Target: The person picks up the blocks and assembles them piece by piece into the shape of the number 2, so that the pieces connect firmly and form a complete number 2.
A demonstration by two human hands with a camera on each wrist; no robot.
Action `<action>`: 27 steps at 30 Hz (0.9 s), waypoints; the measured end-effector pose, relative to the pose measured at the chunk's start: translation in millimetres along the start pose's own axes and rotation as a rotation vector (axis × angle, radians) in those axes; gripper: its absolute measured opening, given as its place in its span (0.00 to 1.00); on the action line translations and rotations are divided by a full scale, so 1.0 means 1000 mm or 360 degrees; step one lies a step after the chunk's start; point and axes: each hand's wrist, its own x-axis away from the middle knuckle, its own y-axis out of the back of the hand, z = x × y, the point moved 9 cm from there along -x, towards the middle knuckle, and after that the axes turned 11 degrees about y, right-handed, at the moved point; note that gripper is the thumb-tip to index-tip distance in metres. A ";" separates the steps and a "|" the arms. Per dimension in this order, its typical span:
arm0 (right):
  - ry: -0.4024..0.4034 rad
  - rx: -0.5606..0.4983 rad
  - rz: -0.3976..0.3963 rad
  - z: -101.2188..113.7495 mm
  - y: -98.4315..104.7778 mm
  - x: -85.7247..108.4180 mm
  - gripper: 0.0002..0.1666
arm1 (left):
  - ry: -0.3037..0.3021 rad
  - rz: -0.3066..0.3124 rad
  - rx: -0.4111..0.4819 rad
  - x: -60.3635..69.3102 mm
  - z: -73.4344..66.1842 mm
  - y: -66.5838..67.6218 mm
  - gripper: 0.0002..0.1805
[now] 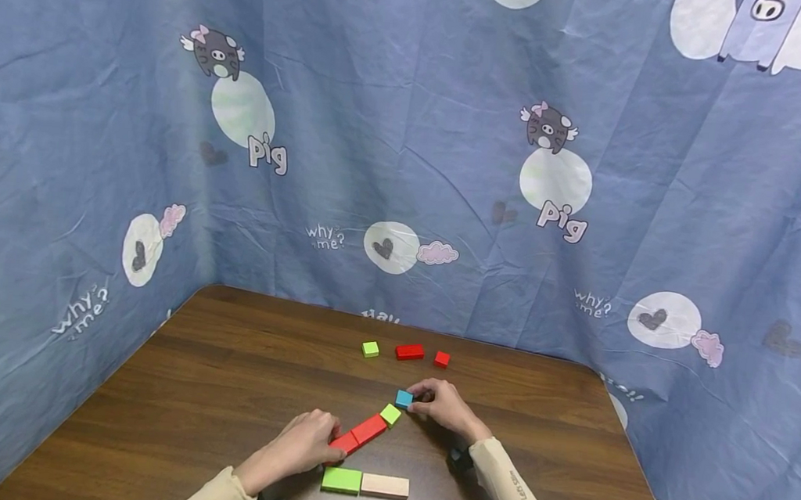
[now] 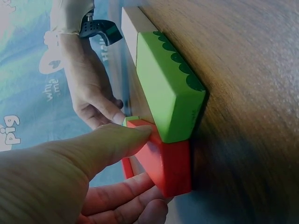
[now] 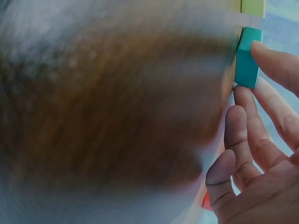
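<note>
My left hand (image 1: 304, 440) grips the near end of two red blocks (image 1: 369, 429) laid end to end in a slanting row; in the left wrist view its thumb lies on the red block (image 2: 175, 163). A small light-green block (image 1: 391, 415) sits at the row's far end. Just beyond that, my right hand (image 1: 446, 407) pinches a small blue block (image 1: 404, 399) between thumb and fingers. The right wrist view shows the thumb on the blue block's (image 3: 248, 58) face, with a gap between it and the green block (image 3: 253, 7).
Nearer the body, a green block (image 1: 341, 480) and a pale wooden block (image 1: 385, 486) lie end to end. Toward the back of the table (image 1: 258, 349) stand a small green block (image 1: 370, 350), a red block (image 1: 410, 352) and a small red block (image 1: 442, 359). Blue patterned cloth hangs behind.
</note>
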 end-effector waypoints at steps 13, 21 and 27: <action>0.0028 0.0037 0.0012 0.003 -0.002 -0.002 0.15 | 0.0006 0.0046 0.0020 -0.001 0.000 -0.002 0.14; 0.0036 0.0052 0.0039 0.004 -0.002 -0.003 0.16 | 0.0001 0.0033 0.0010 -0.001 0.000 -0.002 0.14; 0.0093 0.0035 0.0023 0.007 -0.002 -0.002 0.16 | -0.0021 -0.0026 -0.0001 0.001 0.000 0.001 0.13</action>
